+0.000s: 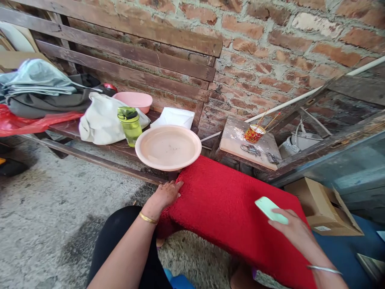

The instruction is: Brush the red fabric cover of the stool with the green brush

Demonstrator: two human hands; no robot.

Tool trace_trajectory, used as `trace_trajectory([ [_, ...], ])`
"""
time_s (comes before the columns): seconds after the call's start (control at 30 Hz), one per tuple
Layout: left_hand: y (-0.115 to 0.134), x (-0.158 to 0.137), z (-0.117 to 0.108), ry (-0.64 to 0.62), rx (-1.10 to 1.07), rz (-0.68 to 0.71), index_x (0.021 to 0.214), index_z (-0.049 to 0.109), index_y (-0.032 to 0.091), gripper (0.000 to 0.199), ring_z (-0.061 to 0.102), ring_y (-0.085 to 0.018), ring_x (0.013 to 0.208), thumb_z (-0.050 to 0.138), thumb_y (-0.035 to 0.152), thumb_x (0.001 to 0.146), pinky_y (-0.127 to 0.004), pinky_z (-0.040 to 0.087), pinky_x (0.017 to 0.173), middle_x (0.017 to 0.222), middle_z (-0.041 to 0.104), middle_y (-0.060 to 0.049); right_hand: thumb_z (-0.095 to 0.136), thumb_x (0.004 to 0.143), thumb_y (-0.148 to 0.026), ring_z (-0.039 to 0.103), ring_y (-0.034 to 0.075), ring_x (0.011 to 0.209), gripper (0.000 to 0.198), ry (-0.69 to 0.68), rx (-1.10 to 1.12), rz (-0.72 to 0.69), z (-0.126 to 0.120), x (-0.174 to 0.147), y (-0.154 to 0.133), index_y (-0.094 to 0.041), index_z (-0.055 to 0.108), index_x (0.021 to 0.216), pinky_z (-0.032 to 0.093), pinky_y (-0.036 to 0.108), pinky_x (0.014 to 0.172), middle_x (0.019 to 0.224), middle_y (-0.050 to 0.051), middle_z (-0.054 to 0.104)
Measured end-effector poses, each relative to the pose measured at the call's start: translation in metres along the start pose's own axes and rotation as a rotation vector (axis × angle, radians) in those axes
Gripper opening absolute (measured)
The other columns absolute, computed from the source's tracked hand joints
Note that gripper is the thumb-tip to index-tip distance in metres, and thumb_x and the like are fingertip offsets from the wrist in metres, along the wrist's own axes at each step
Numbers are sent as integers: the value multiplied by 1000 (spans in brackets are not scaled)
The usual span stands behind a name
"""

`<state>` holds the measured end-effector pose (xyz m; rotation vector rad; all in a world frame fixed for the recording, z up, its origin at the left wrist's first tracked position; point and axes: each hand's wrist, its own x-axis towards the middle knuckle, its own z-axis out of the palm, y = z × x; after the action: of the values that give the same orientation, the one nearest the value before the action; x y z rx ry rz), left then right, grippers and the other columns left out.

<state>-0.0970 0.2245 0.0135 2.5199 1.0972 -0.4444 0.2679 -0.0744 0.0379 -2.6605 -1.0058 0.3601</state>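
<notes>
A red cloth (222, 200) with a rough nap covers a long, low surface in front of me. My left hand (168, 194), with a gold bangle at the wrist, is closed on the cloth's near left edge. My right hand (290, 224) holds a mint-green oblong block (266, 206), rounded at the ends, over the right part of the cloth. Its underside is hidden, so I cannot tell whether it has bristles. Just beyond the cloth's left end, a pale pink basin (198, 146) of cloudy water stands on the bench.
A wooden bench (114, 160) along the brick wall carries a green bottle (131, 130), a white bag (100, 120), a pink bowl (144, 100) and folded clothes (42, 82). A small wooden table (230, 140) bears a red patterned cup (253, 134). A cardboard box (319, 208) sits at right.
</notes>
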Motion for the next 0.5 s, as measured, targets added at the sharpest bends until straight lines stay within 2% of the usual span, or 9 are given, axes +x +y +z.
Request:
trace_trajectory([
  [0.13, 4, -4, -7, -2, 3, -9, 145, 45, 24, 50, 60, -30, 124, 50, 28, 96, -46, 47, 102, 136, 59, -17, 64, 71, -36, 62, 23, 104, 41, -193, 48, -337, 49, 12, -145, -25, 72, 110, 46, 35, 95, 111, 5, 63],
  [0.2, 5, -6, -10, 1, 11, -9, 144, 46, 24, 48, 61, -30, 123, 50, 29, 96, -46, 48, 102, 136, 59, -17, 66, 71, -27, 60, 21, 104, 43, -252, 25, -453, 68, 14, -192, -27, 71, 113, 44, 34, 96, 110, 4, 61],
  [0.27, 5, -6, -12, -6, 16, -7, 143, 47, 24, 46, 60, -30, 124, 49, 29, 97, -46, 47, 102, 136, 59, -17, 67, 70, -24, 59, 20, 104, 46, -281, 3, -496, 79, 19, -214, -27, 71, 116, 43, 33, 97, 111, 3, 60],
  [0.3, 5, -6, -13, -12, 16, -7, 143, 48, 23, 46, 60, -30, 125, 49, 29, 97, -46, 47, 103, 136, 59, -17, 67, 70, -23, 59, 20, 103, 46, -285, -7, -489, 82, 23, -215, -26, 71, 116, 43, 33, 96, 111, 3, 60],
  [0.37, 5, -6, -14, -22, 10, -5, 142, 48, 23, 46, 59, -30, 126, 49, 29, 97, -46, 46, 104, 136, 59, -17, 66, 70, -25, 60, 21, 100, 45, -283, -23, -437, 80, 31, -196, -24, 71, 115, 44, 34, 94, 108, 4, 59],
  [0.43, 5, -6, -15, -31, 1, -6, 142, 48, 22, 46, 59, -31, 126, 49, 28, 97, -47, 47, 103, 136, 59, -18, 64, 71, -31, 62, 21, 97, 44, -265, -8, -327, 69, 39, -149, -23, 71, 113, 47, 34, 89, 106, 5, 60],
  [0.5, 5, -6, -16, -33, -3, -11, 140, 49, 22, 45, 60, -31, 124, 50, 28, 96, -47, 47, 102, 134, 60, -17, 63, 69, -41, 65, 22, 95, 46, -205, 29, -171, 51, 41, -82, -24, 71, 111, 50, 33, 84, 106, 4, 62],
])
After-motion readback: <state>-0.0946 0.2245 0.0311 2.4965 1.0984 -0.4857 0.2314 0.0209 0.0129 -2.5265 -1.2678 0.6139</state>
